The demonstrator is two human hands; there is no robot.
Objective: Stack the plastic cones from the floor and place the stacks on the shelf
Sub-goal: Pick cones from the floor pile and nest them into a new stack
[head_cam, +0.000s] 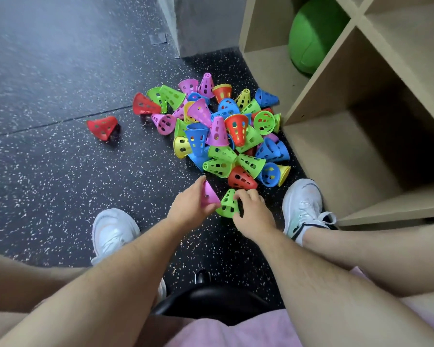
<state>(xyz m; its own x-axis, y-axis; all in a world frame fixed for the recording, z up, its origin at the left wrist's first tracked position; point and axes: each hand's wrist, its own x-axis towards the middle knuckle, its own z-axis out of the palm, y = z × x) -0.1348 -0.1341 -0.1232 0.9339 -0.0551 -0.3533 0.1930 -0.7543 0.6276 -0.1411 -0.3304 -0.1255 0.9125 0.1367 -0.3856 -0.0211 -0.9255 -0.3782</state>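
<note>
My left hand [191,205] is clasping a pink perforated plastic cone [210,195]. At three o'clock my right hand [252,214] is pinching a green plastic cone [228,206].

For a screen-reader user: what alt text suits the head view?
A person's left hand grips a pink cone, the right hand a green cone. Beyond, a pile of coloured cones lies on the floor beside a wooden shelf.

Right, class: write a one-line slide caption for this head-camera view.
Left hand holds a pink cone, right hand grips a green cone, beside a pile of coloured cones.
</note>
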